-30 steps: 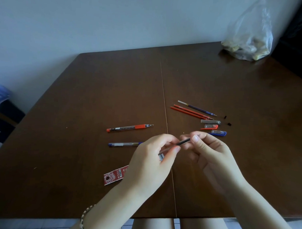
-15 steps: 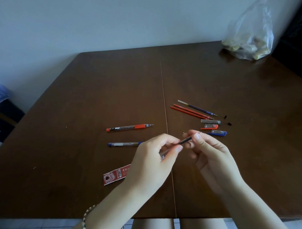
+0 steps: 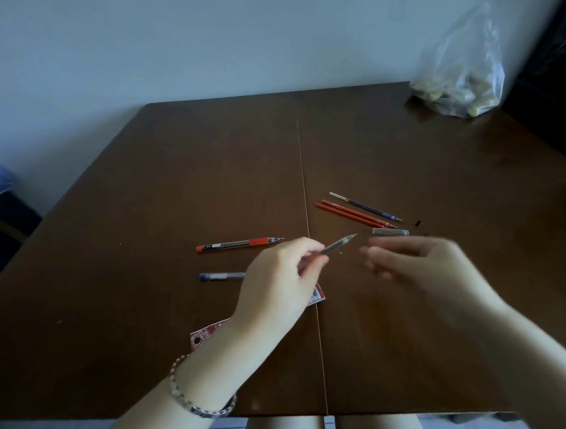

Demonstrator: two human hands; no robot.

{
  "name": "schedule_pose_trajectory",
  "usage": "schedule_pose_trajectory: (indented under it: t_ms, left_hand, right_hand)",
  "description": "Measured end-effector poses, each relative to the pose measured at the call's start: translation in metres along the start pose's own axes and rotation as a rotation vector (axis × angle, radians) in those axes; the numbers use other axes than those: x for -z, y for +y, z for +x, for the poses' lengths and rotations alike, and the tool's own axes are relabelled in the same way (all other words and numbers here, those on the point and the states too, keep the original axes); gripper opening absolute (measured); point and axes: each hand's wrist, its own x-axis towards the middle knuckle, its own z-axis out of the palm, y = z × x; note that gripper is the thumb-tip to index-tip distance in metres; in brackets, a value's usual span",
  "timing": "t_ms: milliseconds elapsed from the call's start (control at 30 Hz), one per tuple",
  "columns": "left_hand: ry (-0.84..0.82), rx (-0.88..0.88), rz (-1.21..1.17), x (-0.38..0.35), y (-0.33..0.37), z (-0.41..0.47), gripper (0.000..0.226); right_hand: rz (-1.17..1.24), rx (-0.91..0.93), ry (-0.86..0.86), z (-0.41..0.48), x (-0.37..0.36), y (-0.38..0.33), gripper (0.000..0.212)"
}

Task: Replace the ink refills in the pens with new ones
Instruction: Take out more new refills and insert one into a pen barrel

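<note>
At frame centre, the left hand (image 3: 278,278) pinches a slim clear-tipped dark pen (image 3: 338,245), its tip aimed upper right. The right hand (image 3: 427,267), blurred just right of it, has fingers loosely spread, holding nothing visible above the dark brown wooden table (image 3: 147,209).

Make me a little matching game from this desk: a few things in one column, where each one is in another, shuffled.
Things:
1. clear pen
2. orange pen
3. plastic bag
4. red refills

Places:
A. far right corner of the table
B. lying left of the table's centre seam
C. held in the left hand
D. lying right of the seam, beside a blue refill

Pairs: 1-C, 2-B, 3-A, 4-D
</note>
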Motion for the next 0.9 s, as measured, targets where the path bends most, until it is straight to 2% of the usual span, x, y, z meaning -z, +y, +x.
schedule_pose_trajectory:
  t_ms: [67,133,200,333,467,667,767,900]
  left_hand:
    - [-0.007,0.111,-0.017,0.005,-0.007,0.001,0.01]
    - [-0.013,0.187,-0.038,0.009,-0.011,-0.001,0.009]
    - [-0.022,0.232,-0.056,0.011,-0.012,-0.004,0.008]
    - [-0.024,0.244,-0.058,0.016,-0.011,-0.008,0.007]
    - [-0.013,0.238,-0.061,0.02,-0.011,-0.01,0.006]
    - [-0.027,0.213,-0.103,0.021,-0.008,-0.012,0.009]
    - [-0.033,0.196,-0.119,0.021,-0.006,-0.013,0.012]
    - [-0.033,0.22,-0.116,0.023,-0.008,-0.015,0.007]
  right_hand:
    - [-0.421,0.214,0.169,0.015,0.025,-0.007,0.016]
    - [-0.721,0.327,0.249,0.034,0.042,-0.011,0.017]
    - [-0.905,0.331,0.217,0.053,0.048,-0.008,0.019]
    - [-1.188,0.321,0.042,0.077,0.042,0.007,0.021]
    - [-1.178,0.315,0.017,0.082,0.042,0.012,0.022]
    - [-1.106,0.187,-0.097,0.092,0.048,0.009,0.027]
    - [-1.085,0.115,-0.102,0.096,0.05,0.006,0.028]
    - [-1.082,0.115,-0.105,0.098,0.052,0.007,0.025]
